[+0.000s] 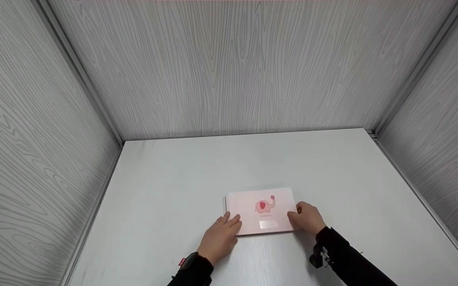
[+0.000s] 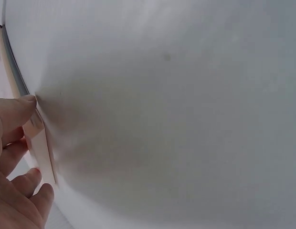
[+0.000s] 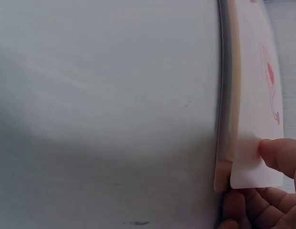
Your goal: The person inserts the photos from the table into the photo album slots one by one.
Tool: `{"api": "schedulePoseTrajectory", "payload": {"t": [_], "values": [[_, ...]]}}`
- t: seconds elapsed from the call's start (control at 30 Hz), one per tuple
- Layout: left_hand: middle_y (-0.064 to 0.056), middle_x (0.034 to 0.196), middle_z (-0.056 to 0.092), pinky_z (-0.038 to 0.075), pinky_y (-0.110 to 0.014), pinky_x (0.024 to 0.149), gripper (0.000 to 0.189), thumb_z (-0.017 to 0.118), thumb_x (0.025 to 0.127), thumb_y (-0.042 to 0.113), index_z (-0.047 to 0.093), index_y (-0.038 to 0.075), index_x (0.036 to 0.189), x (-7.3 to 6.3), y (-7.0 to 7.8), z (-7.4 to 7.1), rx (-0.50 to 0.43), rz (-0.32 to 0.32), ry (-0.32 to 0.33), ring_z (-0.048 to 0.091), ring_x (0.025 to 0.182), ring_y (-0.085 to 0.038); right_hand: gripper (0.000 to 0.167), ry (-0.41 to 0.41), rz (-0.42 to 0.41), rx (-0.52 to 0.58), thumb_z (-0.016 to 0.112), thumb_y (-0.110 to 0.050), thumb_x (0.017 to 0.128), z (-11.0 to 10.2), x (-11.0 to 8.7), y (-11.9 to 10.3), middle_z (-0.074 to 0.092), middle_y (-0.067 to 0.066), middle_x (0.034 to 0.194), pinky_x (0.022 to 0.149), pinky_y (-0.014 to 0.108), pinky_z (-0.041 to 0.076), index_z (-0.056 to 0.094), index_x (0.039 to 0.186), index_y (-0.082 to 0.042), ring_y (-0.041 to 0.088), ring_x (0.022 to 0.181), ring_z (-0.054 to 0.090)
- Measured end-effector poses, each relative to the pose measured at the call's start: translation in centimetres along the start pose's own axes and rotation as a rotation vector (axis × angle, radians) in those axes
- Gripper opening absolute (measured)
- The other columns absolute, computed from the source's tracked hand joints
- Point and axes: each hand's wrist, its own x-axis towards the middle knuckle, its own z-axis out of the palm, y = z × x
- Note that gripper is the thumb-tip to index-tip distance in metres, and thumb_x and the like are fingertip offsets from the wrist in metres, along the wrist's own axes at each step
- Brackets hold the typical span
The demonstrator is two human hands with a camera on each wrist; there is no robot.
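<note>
A pink book (image 1: 245, 206) with a red-pink elephant on its cover lies flat on the white table. My left hand (image 1: 220, 238) rests on its lower left corner, fingers extended onto the cover and thumb along the near edge. At the right edge, my right hand (image 1: 308, 218) pinches the cover, thumb on top and the other fingers curled below. In the right wrist view, the cover (image 3: 253, 157) stands slightly apart from the layer beneath at that corner. The left wrist view has the left thumb (image 2: 25, 106) against the book's side.
The white table (image 1: 173, 171) is bounded by grey wood-grain panels: a back panel (image 1: 229, 71), a left panel (image 1: 26, 139) and a right panel (image 1: 439, 131). Black sleeves cover both forearms, and a dark device (image 1: 319, 256) sits at the right wrist.
</note>
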Motion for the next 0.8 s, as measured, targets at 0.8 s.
{"api": "schedulePoseTrajectory", "payload": {"t": [0.8], "values": [[-0.006,0.136,0.067,0.054,-0.044,0.101,0.020,0.064,0.100,0.012,0.071,0.009,0.118,-1.5,-2.8,-0.4,0.011,-0.009,0.077,0.059,0.131,-0.034,0.032,-0.077,-0.057,-0.229,0.074,-0.033,0.092,2.2,-0.5,-2.9,0.056,0.004,0.070,0.055,0.030,0.040,0.057,0.085,-0.007,0.019,0.063,0.051]]}}
